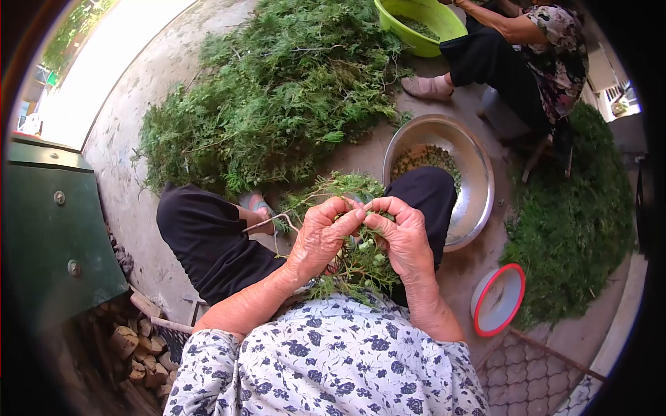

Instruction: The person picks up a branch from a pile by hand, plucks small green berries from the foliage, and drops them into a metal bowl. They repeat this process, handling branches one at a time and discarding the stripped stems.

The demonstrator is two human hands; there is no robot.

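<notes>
A leafy green branch (361, 260) with small round green cones lies across the lap, its bare stem sticking out to the left. My left hand (322, 236) is closed in a pinch on the branch, thumb and forefinger together. Touching it at the fingertips, my right hand (402, 239) also pinches at the branch; whether a cone is between its fingers cannot be made out. Beyond the right knee stands a wide steel basin (479, 187), holding many small greenish cones (424, 158).
A large heap of green branches (277, 97) lies ahead, another pile (572, 222) at right. A seated person (499, 62) is beside a lime-green basin (444, 43). A red-rimmed bowl (497, 299), wire mesh (531, 374), firewood (135, 347) and a green metal panel (59, 229) are nearby.
</notes>
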